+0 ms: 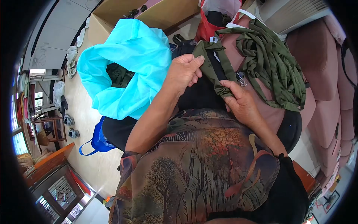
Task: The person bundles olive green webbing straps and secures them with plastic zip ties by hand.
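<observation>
An olive-green fabric strip (211, 67) is stretched between my two hands over my dark-clothed lap. My left hand (183, 72) pinches its left edge between thumb and curled fingers. Lower down and to the right, my right hand (240, 100) grips a gathered part of the same strip. Just past the right fingers lies a binder clip (241, 79). A heap of looped olive-green strips (270, 63) is draped over a pink surface to the right. Left of my left hand stands a turquoise bag (149, 63), its mouth showing dark green cloth (120, 75) inside.
A cardboard box (169, 16) stands at the back, beside a red bag (205, 26). The pink sofa (315, 56) runs along the right. A blue bag (97, 140) lies on the floor at left, and shoes (72, 69) line the far left.
</observation>
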The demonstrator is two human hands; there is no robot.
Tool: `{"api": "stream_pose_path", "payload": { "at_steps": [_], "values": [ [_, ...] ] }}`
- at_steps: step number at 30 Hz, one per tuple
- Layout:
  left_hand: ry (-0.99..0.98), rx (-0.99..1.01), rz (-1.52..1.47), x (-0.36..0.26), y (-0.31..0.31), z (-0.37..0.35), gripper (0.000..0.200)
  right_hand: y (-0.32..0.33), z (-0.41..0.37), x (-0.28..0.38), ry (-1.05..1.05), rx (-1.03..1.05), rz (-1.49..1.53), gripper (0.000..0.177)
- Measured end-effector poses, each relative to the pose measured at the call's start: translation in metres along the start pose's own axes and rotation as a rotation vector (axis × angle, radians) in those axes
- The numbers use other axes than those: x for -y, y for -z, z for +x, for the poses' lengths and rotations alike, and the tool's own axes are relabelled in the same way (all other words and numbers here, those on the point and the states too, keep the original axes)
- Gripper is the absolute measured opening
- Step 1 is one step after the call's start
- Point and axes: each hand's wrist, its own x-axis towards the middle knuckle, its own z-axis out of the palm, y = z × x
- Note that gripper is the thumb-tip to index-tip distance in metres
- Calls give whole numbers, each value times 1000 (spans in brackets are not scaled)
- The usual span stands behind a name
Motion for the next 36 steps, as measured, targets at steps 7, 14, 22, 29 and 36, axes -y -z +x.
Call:
{"api": "stream_pose_path", "payload": {
  "at_steps": [7, 14, 22, 29, 36],
  "values": [
    [28, 249, 141, 21, -22, -19, 27, -9, 5, 10, -40, -115, 32, 49],
    [131, 244, 91, 10, -16, -26, 29, -7, 5, -8, 45, -80, 65, 48],
    [-40, 7, -137, 5, -7, -5, 24, -6, 1, 3, 52, -73, 24, 46],
    [-75, -28, -353, 15, -17, -9, 24, -7, 0, 1, 54, -126, 1, 46],
    [-53, 29, -261, 21, -34, -15, 24, -14, 0, -7, 68, -220, 14, 44]
  ]
}}
